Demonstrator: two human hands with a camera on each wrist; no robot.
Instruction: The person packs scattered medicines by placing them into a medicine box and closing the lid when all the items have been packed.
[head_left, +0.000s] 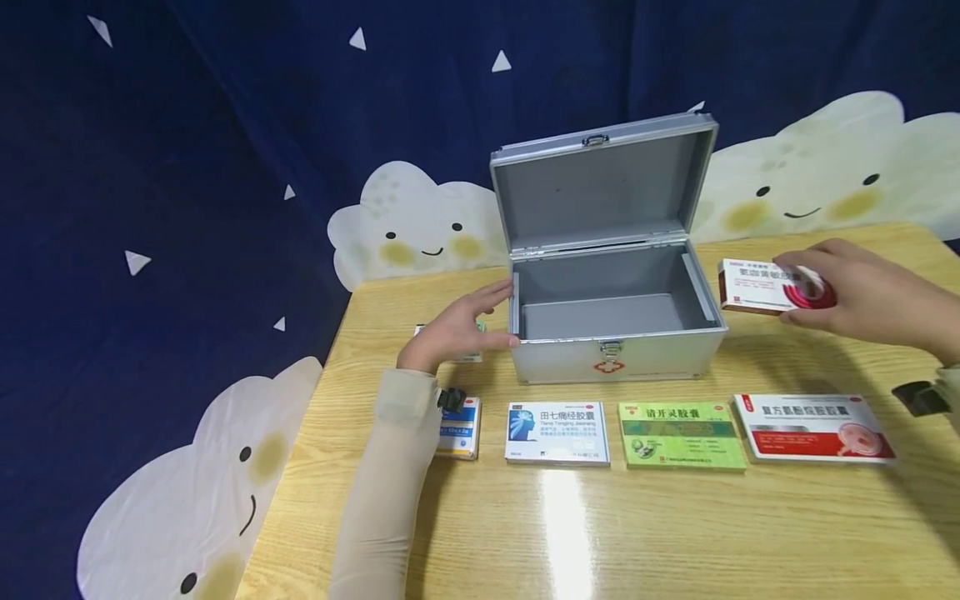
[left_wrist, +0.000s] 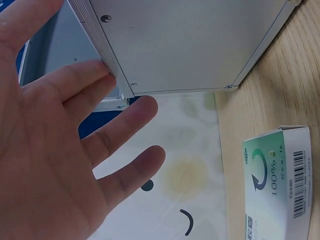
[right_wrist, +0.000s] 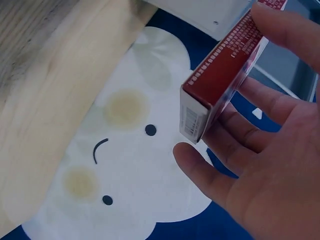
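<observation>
Pinching the held box (head_left: 756, 285) by its long edges, the right hand (head_left: 862, 287) has its thumb on the near side and its fingers on the far side, spread only as wide as the box. The forearm comes in from the right, roughly level, holding the box off the table (head_left: 637, 542) with its printed face up. In the right wrist view the lowest finger is almost straight, beside the box's barcoded end.

Just left of this grip stands the case (head_left: 660, 358), its lid (head_left: 600, 196) raised and leaning back, its gray floor showing, a latch and red emblem on its front. At the case's far side from the grip is the left hand (head_left: 461, 325), unfolded and gripping nothing, its arm reaching up from below; fingertips touch the rim while the thumb is by the front corner. In the left wrist view the two lower fingers spread clear of the wall.

Below the grip, nearer the person, lies the long box (head_left: 813, 429); leftward from it come the green box (head_left: 682, 437), the blue-white box (head_left: 557, 433) and the blue box (head_left: 461, 429), partly behind the left wrist. The teal box (left_wrist: 265, 180) lies beyond the case, near the left hand. Behind everything hangs a navy curtain (head_left: 225, 83) with smiling clouds.
</observation>
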